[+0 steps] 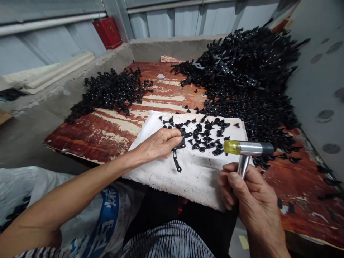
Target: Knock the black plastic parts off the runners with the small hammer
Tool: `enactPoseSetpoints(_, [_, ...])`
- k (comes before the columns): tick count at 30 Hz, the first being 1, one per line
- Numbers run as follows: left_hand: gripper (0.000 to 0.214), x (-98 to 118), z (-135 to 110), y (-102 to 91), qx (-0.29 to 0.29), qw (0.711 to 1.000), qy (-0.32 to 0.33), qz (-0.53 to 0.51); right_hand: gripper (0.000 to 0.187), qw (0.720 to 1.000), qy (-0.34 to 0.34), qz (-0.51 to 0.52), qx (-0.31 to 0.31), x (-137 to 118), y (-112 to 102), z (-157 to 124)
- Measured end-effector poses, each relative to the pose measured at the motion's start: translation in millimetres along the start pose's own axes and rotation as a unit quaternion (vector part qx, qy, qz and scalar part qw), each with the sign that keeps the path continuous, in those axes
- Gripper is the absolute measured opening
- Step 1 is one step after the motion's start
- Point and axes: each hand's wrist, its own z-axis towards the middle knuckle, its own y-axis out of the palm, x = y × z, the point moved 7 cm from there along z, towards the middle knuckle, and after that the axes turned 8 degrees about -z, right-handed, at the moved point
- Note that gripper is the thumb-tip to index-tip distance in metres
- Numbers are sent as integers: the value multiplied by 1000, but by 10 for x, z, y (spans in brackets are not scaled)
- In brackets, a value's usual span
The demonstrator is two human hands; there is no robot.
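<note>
Black moulded strip (176,159) is pinched near its upper end by the left hand (158,145), with the fingers curled over it. Its long axis runs from under those fingers toward the person's body, and its lower end lies on a white fibrous slab (188,182). A metal hammer (248,148) with a yellow tip and a dark far end is clenched by its steel handle in the right hand (249,200), off the slab's right edge. The strip lies to the hammer's left, so the left hand is much the nearer. Loose black pieces (204,138) are scattered on the slab just beyond the fingers. Farther off, a worn, red-stained plywood board (94,139) bears a smaller heap of black parts (110,91) and a larger heap of black parts (247,79), backed by a rough concrete ledge (172,48).
</note>
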Motion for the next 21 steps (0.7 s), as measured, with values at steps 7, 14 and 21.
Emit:
enactPoseSetpoints(7, [23,-124,-35,-87,-3,993,-66,-94,16,1000,2,4,-3,22,13,14])
enactPoseSetpoints(14, [25,-269,42,-64,1,980,-120,-158,18,1000,7,-11,1,1,28,16])
enactPoseSetpoints(21, [21,-202,78,-129,42,981,-47,-181,19,1000,2,-15,1,-20,21,-4])
